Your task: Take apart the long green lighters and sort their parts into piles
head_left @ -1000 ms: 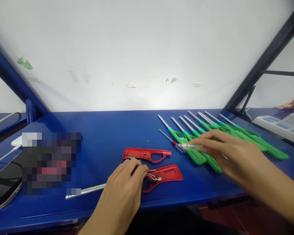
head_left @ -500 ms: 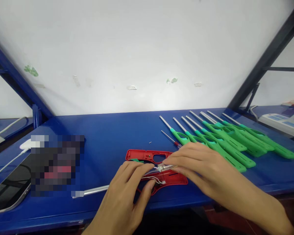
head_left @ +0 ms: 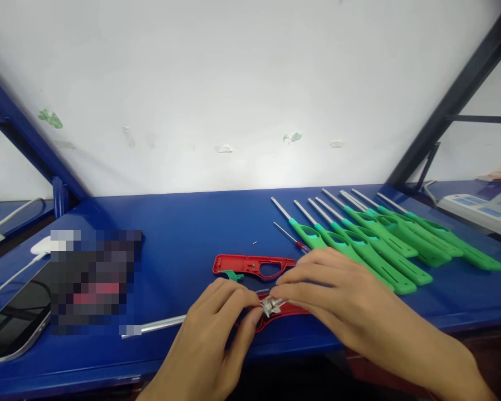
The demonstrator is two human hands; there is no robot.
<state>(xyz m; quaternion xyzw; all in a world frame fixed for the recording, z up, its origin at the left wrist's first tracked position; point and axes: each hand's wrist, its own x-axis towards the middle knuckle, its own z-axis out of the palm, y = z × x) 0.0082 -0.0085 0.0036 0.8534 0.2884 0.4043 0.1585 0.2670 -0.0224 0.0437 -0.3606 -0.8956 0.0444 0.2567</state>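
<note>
Between my hands, close to the table's front edge, lies the lower red shell half (head_left: pixel 294 308) of an opened long lighter. Over it is a small clear plastic fuel tank with a metal valve end (head_left: pixel 270 305), partly covered by my fingers. My right hand (head_left: pixel 338 295) is closed round the tank from the right. From the left, my left hand (head_left: pixel 217 328) pinches at the valve end with thumb and forefinger. A metal tube (head_left: pixel 162 323) sticks out left from under the left hand. Just beyond lie the other red shell half (head_left: pixel 240 263) and a green trigger piece (head_left: pixel 232 275).
Several green long lighters (head_left: pixel 367 245) lie side by side at the right. A screwdriver (head_left: pixel 290 235) and a tiny screw (head_left: pixel 254 243) lie behind the shells. At the left are a dark-screened device (head_left: pixel 20 312), a white cable (head_left: pixel 14 277) and a pixelated patch.
The clear fuel tank's valve end has moved down and toward me, lower over the red shell half. My left fingers have closed in on it, and the white wires are now mostly hidden.
</note>
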